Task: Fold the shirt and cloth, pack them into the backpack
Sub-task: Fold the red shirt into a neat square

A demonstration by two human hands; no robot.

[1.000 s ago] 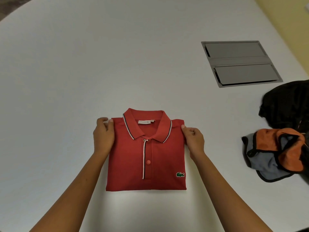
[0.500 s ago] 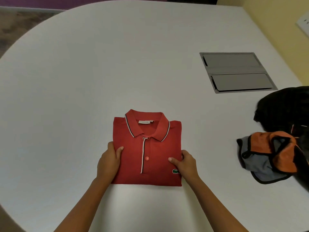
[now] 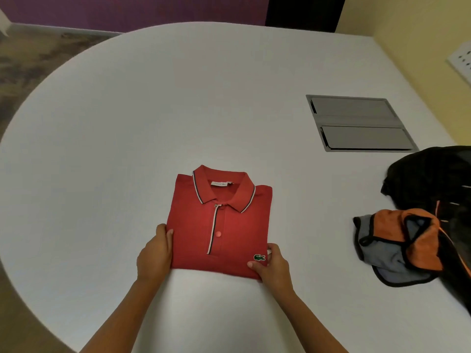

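Nearest us, our left hand and right hand pinch the lower corners of the folded red shirt, thumbs on top and fingers tucked beneath. The shirt lies flat on the white table, collar pointing away. We judge the lift to the bag comes next: we should slide our fingers further under, keep both sides level and hold the layers together so the fold survives. To the right, the orange-and-grey cloth lies crumpled, touching the black backpack behind it. Farther back sits a grey hatch.
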